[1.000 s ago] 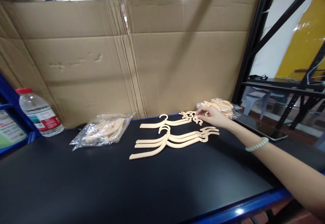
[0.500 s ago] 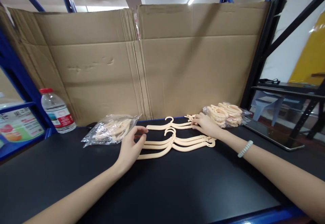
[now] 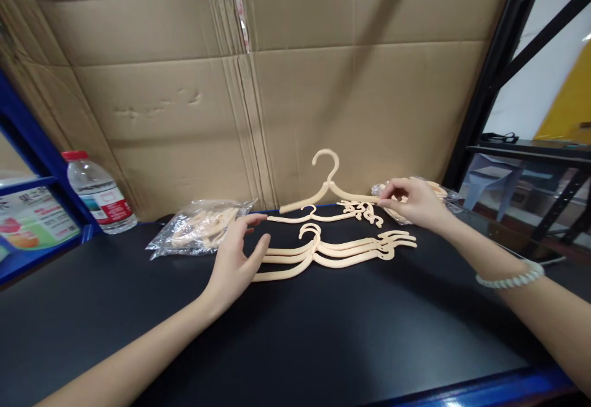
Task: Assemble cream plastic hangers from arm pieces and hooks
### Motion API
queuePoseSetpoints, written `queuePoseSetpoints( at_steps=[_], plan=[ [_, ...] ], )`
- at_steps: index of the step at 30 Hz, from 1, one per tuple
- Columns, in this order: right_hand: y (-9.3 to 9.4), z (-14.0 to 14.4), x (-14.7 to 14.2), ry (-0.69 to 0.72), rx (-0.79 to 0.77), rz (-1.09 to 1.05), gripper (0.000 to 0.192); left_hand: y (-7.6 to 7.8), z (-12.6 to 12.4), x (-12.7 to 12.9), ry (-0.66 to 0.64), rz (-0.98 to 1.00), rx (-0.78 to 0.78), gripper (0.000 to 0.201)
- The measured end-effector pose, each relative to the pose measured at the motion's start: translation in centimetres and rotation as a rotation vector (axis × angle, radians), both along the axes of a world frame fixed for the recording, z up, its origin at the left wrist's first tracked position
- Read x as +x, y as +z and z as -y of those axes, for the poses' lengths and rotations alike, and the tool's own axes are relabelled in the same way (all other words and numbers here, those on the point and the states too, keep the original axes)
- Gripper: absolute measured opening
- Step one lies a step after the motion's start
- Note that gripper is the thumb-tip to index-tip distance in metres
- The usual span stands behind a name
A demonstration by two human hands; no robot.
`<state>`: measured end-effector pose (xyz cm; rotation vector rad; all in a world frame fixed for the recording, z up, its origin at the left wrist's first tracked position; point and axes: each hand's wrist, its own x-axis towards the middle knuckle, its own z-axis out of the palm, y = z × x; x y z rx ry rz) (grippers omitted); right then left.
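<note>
A cream plastic hanger [image 3: 329, 186] is lifted above the table, its hook upward. My right hand [image 3: 418, 205] pinches its right end between thumb and fingers. My left hand [image 3: 236, 258] hovers with thumb and fingers apart, beside the left ends of several overlapping hangers [image 3: 341, 253] lying on the table. Its fingers hide some of those ends. Behind that pile, another hanger [image 3: 300, 217] lies flat, its right end near a cluster of small cream pieces [image 3: 362, 210].
Left of the hangers lies a clear plastic bag [image 3: 198, 228] of cream pieces. A second bag [image 3: 438, 190] is partly behind my right hand. A water bottle [image 3: 104, 197] stands at left. Cardboard sheets [image 3: 351, 105] wall off the back of the black table [image 3: 323, 339].
My right hand has risen and moved right, lifting one hanger off the table. The small pieces are now more exposed. My left hand's fingers have spread wider.
</note>
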<state>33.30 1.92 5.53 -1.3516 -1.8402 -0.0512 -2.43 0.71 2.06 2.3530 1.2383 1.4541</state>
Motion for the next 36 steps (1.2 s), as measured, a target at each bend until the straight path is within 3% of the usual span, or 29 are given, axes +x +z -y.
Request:
queuePoseSetpoints(
  at_steps=[3, 7, 14, 21, 24, 27, 29, 33, 36],
  plan=[
    [1.3, 1.9, -0.8, 0.041, -0.045, -0.035, 0.018, 0.4, 0.7, 0.5, -0.028, 0.027, 0.003, 0.04],
    [1.2, 3.0, -2.4, 0.191, -0.071, 0.027, 0.018, 0.2, 1.6, 1.2, -0.052, 0.071, 0.001, 0.054],
    [-0.6, 2.5, -3.4, 0.336, -0.183, 0.042, 0.012, -0.6, 1.8, 1.4, -0.102, -0.128, -0.036, 0.024],
    [0.4, 2.3, -1.9, 0.411, -0.261, 0.028, 0.021, -0.8, 1.4, 1.2, -0.202, -0.213, -0.139, 0.025],
    [1.4, 2.1, -0.2, 0.338, -0.229, -0.03, 0.027, -0.8, 1.4, 1.3, -0.217, -0.23, -0.14, 0.028],
    [1.5, 1.4, 1.7, 0.128, -0.106, 0.022, 0.023, -0.8, 1.4, 1.3, -0.202, -0.235, -0.129, 0.028],
    [0.9, 0.6, 2.6, 0.054, -0.068, 0.197, 0.016, -0.8, 1.4, 1.3, -0.19, -0.24, -0.114, 0.027],
    [-1.5, -1.3, 3.1, 0.092, -0.125, 0.503, 0.011, -1.1, 1.3, 1.4, -0.17, -0.251, -0.083, 0.026],
    [-3.0, -2.0, 2.8, -0.009, -0.133, 0.652, 0.015, -1.2, 1.3, 1.5, -0.166, -0.248, -0.063, 0.025]
  ],
)
